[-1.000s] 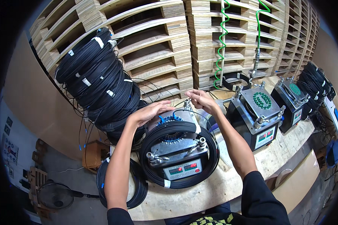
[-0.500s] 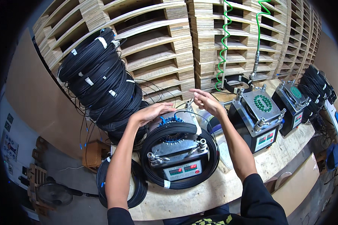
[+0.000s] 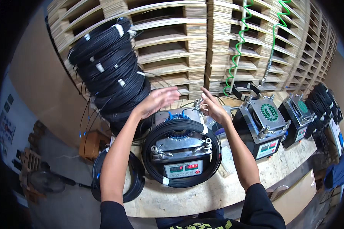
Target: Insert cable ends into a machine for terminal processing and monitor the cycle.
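Black cable coil (image 3: 179, 125) hangs tilted around the front of a metal-topped machine (image 3: 181, 147), which stands toward the left end of the wooden surface (image 3: 214, 196), set back from its near edge. Both hands are beyond the coil's upper rim, touching neither coil nor machine as far as I can see. The left hand (image 3: 159, 101), blurred, is up and to the coil's left, its fingers apart and nothing visible in them. The right hand (image 3: 213, 107) is up and to its right, fingers loosely parted. Between them, blue connectors (image 3: 176, 116) ring the machine's top. A second coil (image 3: 137, 187) lies by the surface's near left corner.
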Demonstrator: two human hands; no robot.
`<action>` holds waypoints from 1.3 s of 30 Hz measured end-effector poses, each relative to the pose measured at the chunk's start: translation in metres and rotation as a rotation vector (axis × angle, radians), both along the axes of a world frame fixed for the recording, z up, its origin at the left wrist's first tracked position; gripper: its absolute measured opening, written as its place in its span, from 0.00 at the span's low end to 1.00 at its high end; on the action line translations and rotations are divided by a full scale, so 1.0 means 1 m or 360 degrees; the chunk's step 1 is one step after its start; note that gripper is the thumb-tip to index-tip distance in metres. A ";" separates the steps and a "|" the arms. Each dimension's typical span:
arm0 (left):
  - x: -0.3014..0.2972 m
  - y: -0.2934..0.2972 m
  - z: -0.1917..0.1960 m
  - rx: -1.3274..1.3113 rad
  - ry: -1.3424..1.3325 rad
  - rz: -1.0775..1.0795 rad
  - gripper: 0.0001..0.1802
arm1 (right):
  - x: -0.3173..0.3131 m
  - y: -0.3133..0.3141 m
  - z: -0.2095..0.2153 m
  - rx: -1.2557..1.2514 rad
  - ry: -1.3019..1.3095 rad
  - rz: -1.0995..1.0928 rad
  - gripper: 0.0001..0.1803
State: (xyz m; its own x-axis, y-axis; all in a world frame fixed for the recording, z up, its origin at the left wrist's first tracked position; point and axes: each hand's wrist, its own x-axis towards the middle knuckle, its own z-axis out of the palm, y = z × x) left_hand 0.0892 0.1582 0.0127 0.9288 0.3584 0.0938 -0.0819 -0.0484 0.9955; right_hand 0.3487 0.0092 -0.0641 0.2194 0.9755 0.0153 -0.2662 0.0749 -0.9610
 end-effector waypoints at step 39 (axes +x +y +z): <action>-0.027 -0.002 -0.110 -0.1323 -0.0844 0.1274 0.12 | -0.026 -0.007 -0.005 -0.0077 -0.0250 -0.0321 0.34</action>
State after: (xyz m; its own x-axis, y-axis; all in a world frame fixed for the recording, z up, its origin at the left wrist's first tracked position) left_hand 0.0625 0.1565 -0.0973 0.3437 0.9292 -0.1357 -0.7153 0.3526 0.6034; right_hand 0.3231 0.0019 -0.0691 0.4079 0.9128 0.0189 -0.0975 0.0642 -0.9932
